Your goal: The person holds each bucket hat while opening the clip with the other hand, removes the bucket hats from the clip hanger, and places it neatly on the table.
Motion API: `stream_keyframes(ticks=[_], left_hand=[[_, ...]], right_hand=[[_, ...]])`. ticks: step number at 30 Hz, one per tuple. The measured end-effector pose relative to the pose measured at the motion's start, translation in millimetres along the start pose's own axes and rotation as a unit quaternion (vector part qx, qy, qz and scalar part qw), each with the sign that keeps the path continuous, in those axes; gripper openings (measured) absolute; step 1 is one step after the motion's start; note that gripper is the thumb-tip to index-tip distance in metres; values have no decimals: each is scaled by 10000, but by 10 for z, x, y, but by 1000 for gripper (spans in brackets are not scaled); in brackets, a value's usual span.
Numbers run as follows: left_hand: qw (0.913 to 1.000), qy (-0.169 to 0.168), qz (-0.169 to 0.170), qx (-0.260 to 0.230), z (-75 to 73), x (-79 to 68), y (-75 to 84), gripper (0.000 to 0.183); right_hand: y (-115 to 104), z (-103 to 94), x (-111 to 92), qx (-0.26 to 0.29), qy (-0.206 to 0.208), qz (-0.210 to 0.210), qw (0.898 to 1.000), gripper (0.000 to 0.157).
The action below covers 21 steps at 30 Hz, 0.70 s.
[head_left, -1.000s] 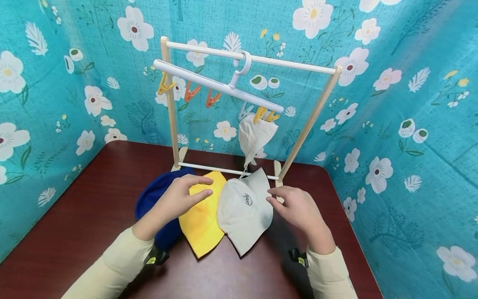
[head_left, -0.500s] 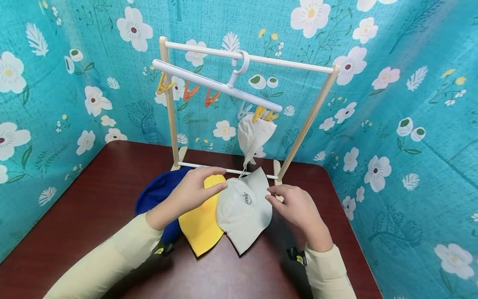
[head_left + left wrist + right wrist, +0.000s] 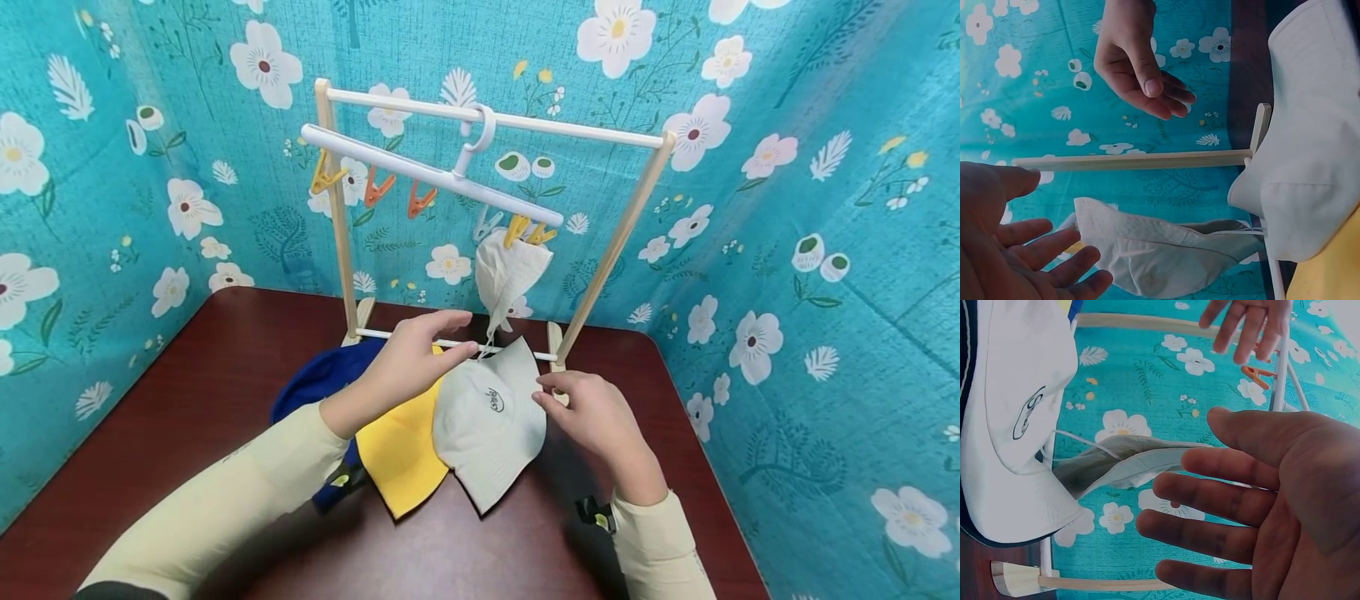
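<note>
On the table, three bucket hats overlap in a row: a blue hat [image 3: 315, 383], a yellow hat [image 3: 405, 450] and a pale grey hat [image 3: 487, 425] with dark lettering. My left hand [image 3: 408, 358] is above the yellow hat and the grey hat's left edge, fingers extended, holding nothing. Beside the grey hat's right brim is my right hand [image 3: 600, 417], its fingers loosely bent and nothing in them. A small off-white hat [image 3: 510, 271] with a cord hangs from yellow clips [image 3: 517, 231] on a white hanger [image 3: 431, 172]. Most of the blue hat is covered.
A wooden rack [image 3: 626, 225] with a white top rail [image 3: 570, 125] stands behind the hats. Orange clips [image 3: 422, 198] and another yellow clip [image 3: 326, 173] dangle from the hanger's left half. Floral cloth [image 3: 255, 167] surrounds the dark red table [image 3: 187, 400].
My left hand has moved right and away from me, from over the yellow hat toward the grey hat's upper left edge. My right hand has stayed nearly still.
</note>
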<state>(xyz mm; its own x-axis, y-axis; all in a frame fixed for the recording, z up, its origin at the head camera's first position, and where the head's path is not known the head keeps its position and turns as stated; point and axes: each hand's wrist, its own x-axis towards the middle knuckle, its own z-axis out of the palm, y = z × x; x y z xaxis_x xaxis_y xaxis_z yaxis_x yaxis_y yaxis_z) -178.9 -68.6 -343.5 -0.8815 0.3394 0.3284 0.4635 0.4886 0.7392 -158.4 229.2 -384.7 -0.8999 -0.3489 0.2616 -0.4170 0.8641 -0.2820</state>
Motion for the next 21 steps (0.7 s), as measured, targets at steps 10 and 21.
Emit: stream_keyframes(ticks=[10, 21], left_hand=[[9999, 22, -102, 124, 51, 232, 161, 58], [9996, 111, -201, 160, 72, 438, 297, 64]], right_hand=[[15, 6, -1, 29, 10, 46, 10000, 30], [17, 2, -3, 86, 31, 40, 10000, 29]])
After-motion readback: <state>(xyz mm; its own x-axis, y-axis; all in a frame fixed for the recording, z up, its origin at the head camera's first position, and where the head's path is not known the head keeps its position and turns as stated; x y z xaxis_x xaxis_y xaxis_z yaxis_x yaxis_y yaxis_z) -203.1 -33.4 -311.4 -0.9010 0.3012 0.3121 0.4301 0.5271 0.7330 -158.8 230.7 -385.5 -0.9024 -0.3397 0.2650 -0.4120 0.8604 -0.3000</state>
